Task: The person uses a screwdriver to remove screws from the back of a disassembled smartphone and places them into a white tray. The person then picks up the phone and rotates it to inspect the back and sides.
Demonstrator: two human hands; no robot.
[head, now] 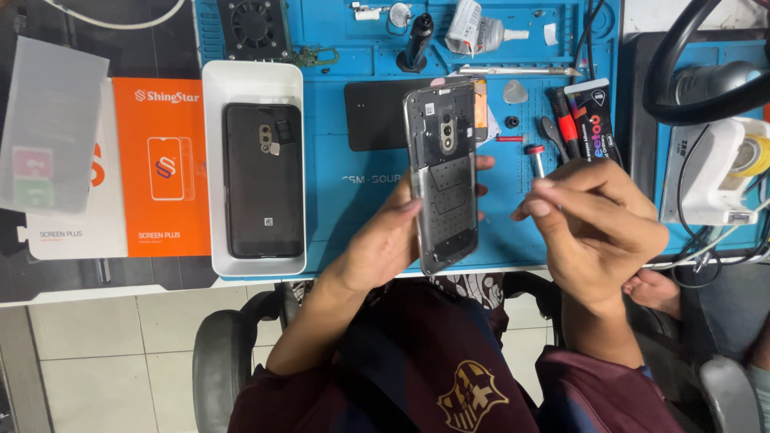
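Note:
My left hand (385,240) holds an opened phone body (443,172) upright over the blue work mat (353,184), its back cover off and its inner frame and camera showing. My right hand (597,220) hovers just right of the phone with fingers pinched together; whether something tiny sits between the fingertips cannot be told. A small red-handled screwdriver (536,159) lies on the mat just above the right hand. A black back cover (373,115) lies on the mat behind the phone.
A white tray (212,172) at the left holds a black phone case (263,178). An orange and white box (160,164) and a clear film (50,120) lie further left. Tools (565,120), a glue tube (469,28) and a white device (714,172) crowd the right and back.

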